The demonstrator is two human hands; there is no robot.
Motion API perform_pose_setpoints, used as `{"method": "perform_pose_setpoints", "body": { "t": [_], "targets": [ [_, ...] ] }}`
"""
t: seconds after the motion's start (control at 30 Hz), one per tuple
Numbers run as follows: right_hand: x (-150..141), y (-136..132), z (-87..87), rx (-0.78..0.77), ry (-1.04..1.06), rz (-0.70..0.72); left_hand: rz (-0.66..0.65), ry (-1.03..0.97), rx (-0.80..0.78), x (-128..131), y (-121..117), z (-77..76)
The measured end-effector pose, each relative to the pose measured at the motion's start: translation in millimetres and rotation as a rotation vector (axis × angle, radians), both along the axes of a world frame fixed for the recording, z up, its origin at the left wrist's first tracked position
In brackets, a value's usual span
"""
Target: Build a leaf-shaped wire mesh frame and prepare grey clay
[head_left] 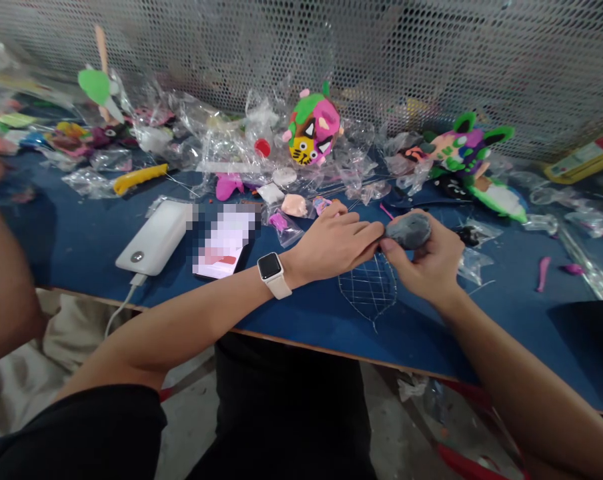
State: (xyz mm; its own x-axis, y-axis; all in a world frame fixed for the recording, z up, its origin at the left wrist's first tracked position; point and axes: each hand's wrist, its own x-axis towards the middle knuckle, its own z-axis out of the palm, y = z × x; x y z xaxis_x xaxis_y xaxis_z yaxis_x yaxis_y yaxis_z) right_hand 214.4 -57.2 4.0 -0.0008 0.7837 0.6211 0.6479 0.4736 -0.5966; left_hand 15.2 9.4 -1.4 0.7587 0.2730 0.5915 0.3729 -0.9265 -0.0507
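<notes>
A dark grey lump of modelling clay (409,231) is held above the table, its left end narrowed to a tip. My right hand (426,263) is closed round the lump from the right, with the thumb underneath. From the left, my left hand (339,241) pinches the narrow end; its fingertips are partly hidden behind the clay. A white watch (271,270) is on my left wrist. Below both hands a leaf-shaped wire frame with a mesh of thin wires (366,297) lies on the blue table, its upper part covered by the hands.
A white power bank (156,239) with a cable and a phone (226,240) lie left of my hands. Behind stand a colourful clay cat head (314,130) and clear plastic wrappers (221,133). Another person's arm (6,267) rests at the left edge. A perforated metal panel (381,53) borders the back.
</notes>
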Motion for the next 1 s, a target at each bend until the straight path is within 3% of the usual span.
{"method": "perform_pose_setpoints", "body": {
  "t": [0.2, 0.47, 0.67, 0.87, 1.0],
  "targets": [
    [2.9, 1.7, -4.1, -0.007, 0.031, -0.011, 0.007, -0.019, -0.054, 1.1, 0.2, -2.1],
    [0.8, 2.5, -3.4, -0.061, 0.268, 0.046, -0.037, -0.058, -0.088, -1.1, -0.1, -2.1],
    [3.7, 0.9, -0.9, -0.06, 0.091, 0.064, -0.006, -0.026, -0.019, -1.7, -0.5, -1.2],
    [8.7, 1.4, 0.6, -0.051, 0.003, 0.183, 0.005, -0.071, 0.062, -3.0, 0.6, -1.5],
    [4.8, 1.7, 2.6, -0.072, -0.031, 0.16, 0.016, -0.085, 0.109, -2.8, 0.1, 0.6]
  ]
}}
